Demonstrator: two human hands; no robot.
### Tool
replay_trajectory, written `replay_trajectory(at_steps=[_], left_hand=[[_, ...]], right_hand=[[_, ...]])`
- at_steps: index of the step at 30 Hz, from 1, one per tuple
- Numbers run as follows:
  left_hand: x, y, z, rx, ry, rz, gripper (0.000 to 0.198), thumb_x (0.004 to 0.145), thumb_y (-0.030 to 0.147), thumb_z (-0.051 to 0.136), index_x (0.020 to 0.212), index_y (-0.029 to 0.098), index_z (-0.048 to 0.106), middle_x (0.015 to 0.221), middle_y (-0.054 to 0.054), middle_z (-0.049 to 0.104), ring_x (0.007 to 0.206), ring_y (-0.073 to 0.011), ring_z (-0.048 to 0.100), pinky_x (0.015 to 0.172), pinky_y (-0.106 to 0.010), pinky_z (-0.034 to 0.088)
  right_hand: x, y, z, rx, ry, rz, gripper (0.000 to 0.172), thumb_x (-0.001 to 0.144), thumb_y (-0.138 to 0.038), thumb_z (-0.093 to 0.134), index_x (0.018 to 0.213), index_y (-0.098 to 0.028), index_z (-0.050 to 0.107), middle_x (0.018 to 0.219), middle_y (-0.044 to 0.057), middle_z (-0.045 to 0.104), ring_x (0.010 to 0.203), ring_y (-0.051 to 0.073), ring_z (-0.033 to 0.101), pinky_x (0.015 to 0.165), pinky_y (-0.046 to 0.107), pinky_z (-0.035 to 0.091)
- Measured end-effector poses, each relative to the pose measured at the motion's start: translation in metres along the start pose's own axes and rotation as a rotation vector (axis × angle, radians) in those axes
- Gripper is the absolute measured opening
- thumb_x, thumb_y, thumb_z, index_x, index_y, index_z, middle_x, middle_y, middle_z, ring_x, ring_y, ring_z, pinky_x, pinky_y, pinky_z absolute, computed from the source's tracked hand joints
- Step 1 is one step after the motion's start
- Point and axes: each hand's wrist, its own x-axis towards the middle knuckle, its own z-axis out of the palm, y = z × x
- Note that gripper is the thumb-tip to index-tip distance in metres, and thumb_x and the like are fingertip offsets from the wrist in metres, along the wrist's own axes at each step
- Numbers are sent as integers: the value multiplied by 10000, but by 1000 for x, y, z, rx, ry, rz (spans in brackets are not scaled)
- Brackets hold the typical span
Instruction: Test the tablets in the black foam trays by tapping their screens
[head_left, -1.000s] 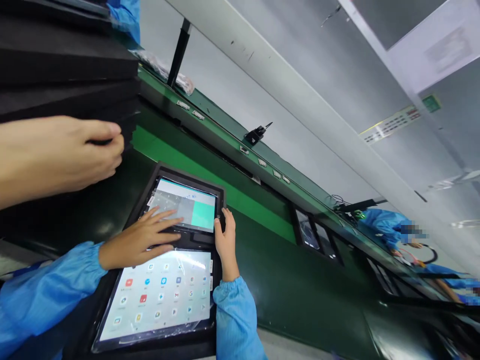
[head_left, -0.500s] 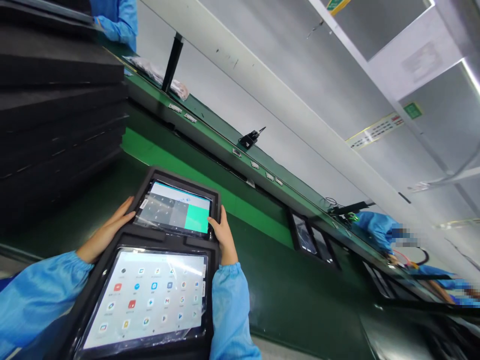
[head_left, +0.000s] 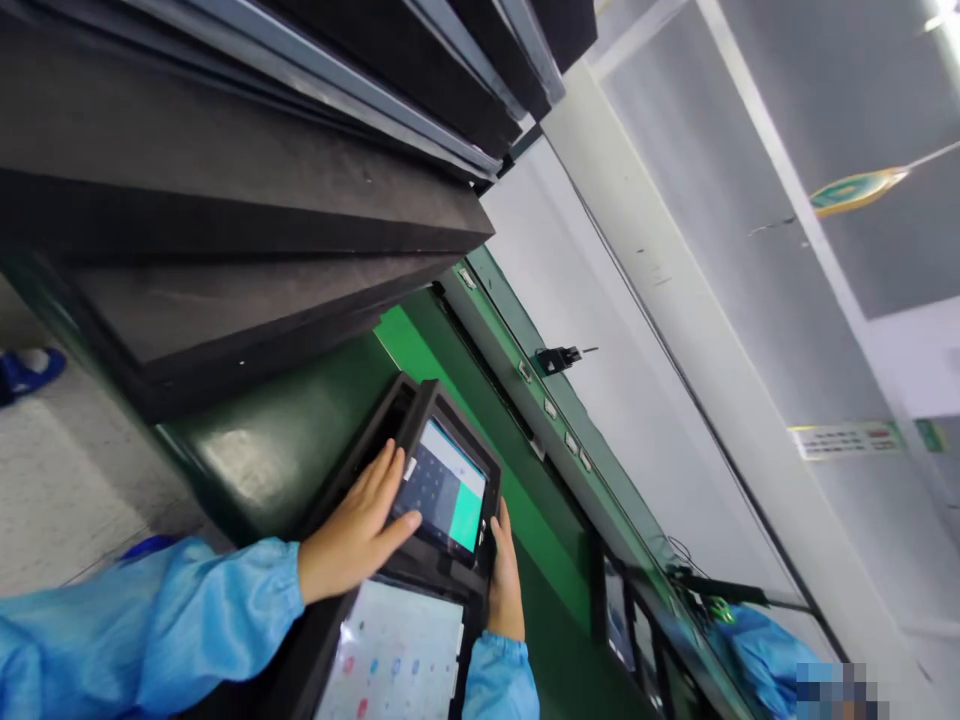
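Over on the left of the green counter (head_left: 315,415) there's a chunky pile of black trays (head_left: 270,215). Next up's the left hand (head_left: 356,535), open, fingers laid along the loaded tray (head_left: 466,575)'s left rim. In it: near tablet (head_left: 401,650) showing app icons, far tablet (head_left: 442,488) a keypad. The right hand (head_left: 506,580) is gripping the right edge.

Head cam, tilted, facing fwd/down, nr both hands (head_left: 354,540).

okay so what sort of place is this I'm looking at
Probably an electronics factory or testing line: lit tablets in black trays on a long green workbench, a dark stack beside them, and someone in blue workwear farther along.
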Motion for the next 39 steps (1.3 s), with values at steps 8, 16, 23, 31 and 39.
replay_trajectory(at_steps=[8, 16, 23, 31, 39], left_hand=[[38, -81, -32, 120, 50, -22, 808, 976, 655, 271, 1582, 120, 252, 1669, -138, 161, 1557, -302, 88, 1271, -557, 117], [75, -89, -29, 126, -1, -10, 748, 983, 611, 309, 1582, 166, 272, 1651, -120, 249, 1542, -313, 154, 1259, -531, 216], [65, -61, -47, 273, 29, 155, 696, 1001, 604, 344, 1531, 154, 361, 1622, -102, 336, 1523, -316, 253, 1279, -501, 173], [59, -45, -45, 497, -67, 528, 418, 1013, 422, 372, 1202, 267, 712, 1457, -78, 557, 1452, -306, 391, 1211, -532, 321], [63, -36, -40, 695, -190, 531, 439, 1007, 474, 388, 1298, 303, 668, 1606, -79, 375, 1535, -359, 214, 1207, -663, 228]], right_hand=[[-6, 22, 4, 58, 25, 17, 613, 721, -382, 719, 1327, -322, 645, 1428, -29, 628, 1352, 270, 565, 1151, 433, 435], [-13, 29, 4, -37, -20, -42, 851, 657, -373, 816, 1443, -253, 514, 1447, 43, 605, 1338, 286, 553, 1177, 424, 381], [-14, 30, 2, -41, -102, -76, 995, 614, -367, 839, 1508, -256, 415, 1529, 43, 517, 1372, 269, 523, 1159, 374, 402], [-10, 31, 6, -56, -73, -71, 884, 682, -381, 799, 1476, -230, 443, 1488, 74, 549, 1361, 286, 514, 1180, 411, 355], [-14, 29, 4, -10, -91, -75, 836, 721, -389, 763, 1484, -253, 448, 1525, 51, 522, 1386, 268, 506, 1187, 400, 363]])
